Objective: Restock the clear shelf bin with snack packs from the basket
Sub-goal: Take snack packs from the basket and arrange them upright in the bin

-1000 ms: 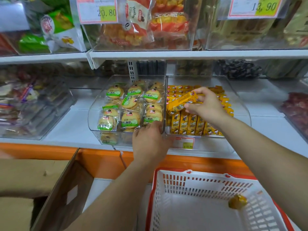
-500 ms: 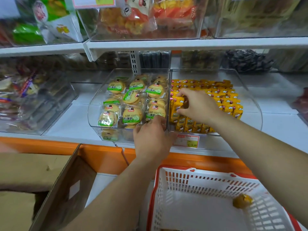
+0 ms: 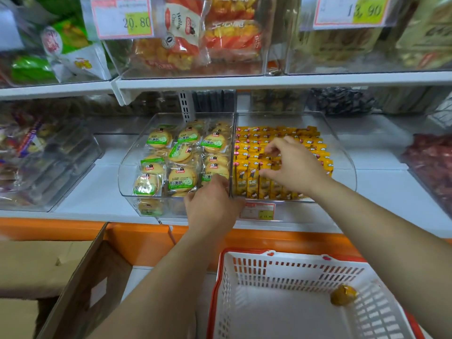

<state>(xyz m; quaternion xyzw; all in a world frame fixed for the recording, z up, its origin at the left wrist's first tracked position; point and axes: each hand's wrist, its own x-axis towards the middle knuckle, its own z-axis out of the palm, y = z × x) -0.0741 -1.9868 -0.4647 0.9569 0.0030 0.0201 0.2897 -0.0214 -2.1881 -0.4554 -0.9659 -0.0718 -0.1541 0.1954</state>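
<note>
One snack pack (image 3: 343,294) lies in the basket (image 3: 244,289), lower right. At centre the right hand (image 3: 291,167) curls over yellow rows (image 3: 318,148) in the clear shelf bin (image 3: 350,167); pinching or pressing is unclear. The left hand (image 3: 212,206) grips its front edge. Next probably: fetch that pack.

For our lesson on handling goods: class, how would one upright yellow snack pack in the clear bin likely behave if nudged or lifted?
Probably light: each yellow snack pack looks small and slim. Standing on a narrow end, it would likely tip if nudged, though tight neighbours in the clear bin brace it. Its glossy wrapper may slip.
</note>
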